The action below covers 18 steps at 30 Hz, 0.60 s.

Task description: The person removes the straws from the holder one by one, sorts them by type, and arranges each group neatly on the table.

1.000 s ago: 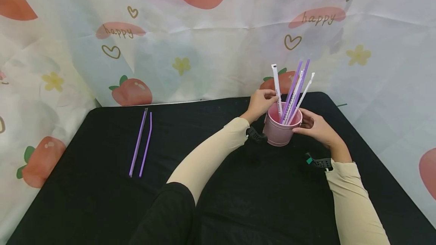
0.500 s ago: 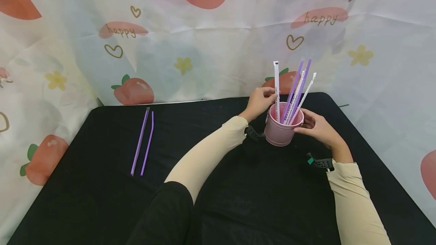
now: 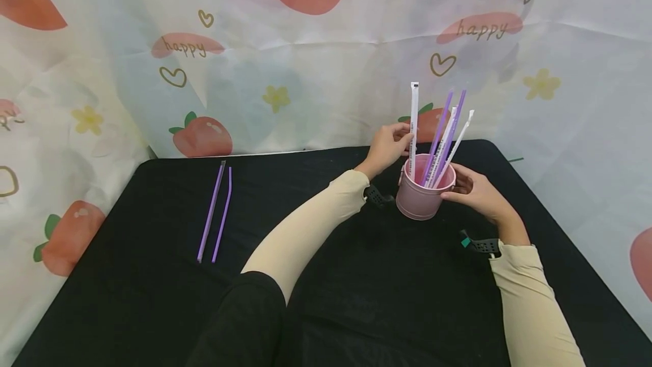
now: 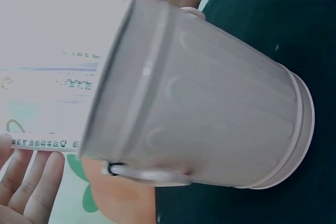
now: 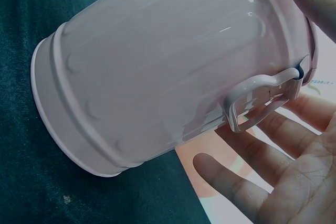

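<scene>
The left hand (image 3: 385, 149) pinches a white paper-wrapped straw (image 3: 414, 109) between thumb and fingers. That straw stands nearly upright, its lower end inside the pink metal bucket (image 3: 419, 203). The right hand (image 3: 477, 193) holds the bucket's right side, with the thumb toward the front and the fingers behind, by the small side handle (image 5: 257, 85). Several other straws lean in the bucket toward the right, some purple (image 3: 436, 129) and some white-wrapped (image 3: 460, 137). In the left wrist view printed marks show on the pinched straw (image 4: 47, 143), and the bucket wall hides its lower end.
Two purple straws (image 3: 211, 211) lie side by side on the black tablecloth (image 3: 153, 299) at the left. A white printed curtain (image 3: 326, 89) hangs behind the table. The bucket stands near the table's back right corner.
The left hand has raised the pinched white straw a little, and it has turned from leaning to almost upright. The right hand and the bucket stay in place.
</scene>
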Each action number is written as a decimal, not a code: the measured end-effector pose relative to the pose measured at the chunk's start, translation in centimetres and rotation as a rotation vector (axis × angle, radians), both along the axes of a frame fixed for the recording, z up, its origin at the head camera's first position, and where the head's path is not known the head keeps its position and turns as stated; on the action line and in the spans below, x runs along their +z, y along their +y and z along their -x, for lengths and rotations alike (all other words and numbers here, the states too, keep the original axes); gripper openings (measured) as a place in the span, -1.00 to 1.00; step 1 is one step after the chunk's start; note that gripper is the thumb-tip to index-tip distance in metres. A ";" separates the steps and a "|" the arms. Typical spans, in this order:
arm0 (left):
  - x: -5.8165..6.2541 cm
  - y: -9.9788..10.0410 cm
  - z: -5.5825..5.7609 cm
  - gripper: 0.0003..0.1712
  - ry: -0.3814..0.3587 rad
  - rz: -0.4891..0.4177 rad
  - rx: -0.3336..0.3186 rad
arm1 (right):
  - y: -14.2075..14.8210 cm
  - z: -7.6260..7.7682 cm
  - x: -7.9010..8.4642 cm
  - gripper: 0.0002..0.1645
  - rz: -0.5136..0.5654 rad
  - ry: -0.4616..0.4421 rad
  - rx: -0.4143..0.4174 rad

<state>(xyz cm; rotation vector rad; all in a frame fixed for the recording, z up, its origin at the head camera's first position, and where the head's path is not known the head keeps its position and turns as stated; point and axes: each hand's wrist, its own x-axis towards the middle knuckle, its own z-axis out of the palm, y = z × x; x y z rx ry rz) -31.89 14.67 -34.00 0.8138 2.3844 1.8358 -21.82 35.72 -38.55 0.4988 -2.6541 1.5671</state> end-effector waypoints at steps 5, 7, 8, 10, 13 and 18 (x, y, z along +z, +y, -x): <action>0.7 -0.4 0.2 -0.71 0.005 -0.031 -0.005 | 0.1 0.0 -0.1 -0.15 0.004 0.007 0.006; 1.0 -0.6 0.3 -0.71 0.009 -0.035 -0.001 | 0.1 0.0 -0.1 -0.16 0.000 0.010 0.003; 1.1 -0.6 0.3 -0.71 0.010 -0.038 0.004 | 0.1 0.0 -0.1 -0.15 -0.002 0.012 0.002; 1.4 -0.7 0.3 -0.70 0.007 -0.046 0.014 | 0.1 0.0 -0.1 -0.15 -0.007 0.013 0.002; 1.9 -0.9 0.3 -0.69 0.001 -0.060 0.022 | 0.1 -0.1 0.0 -0.15 -0.010 0.013 0.005; 2.9 -1.3 0.4 -0.68 0.038 -0.044 0.033 | -0.1 -0.1 0.1 -0.16 -0.018 0.016 0.008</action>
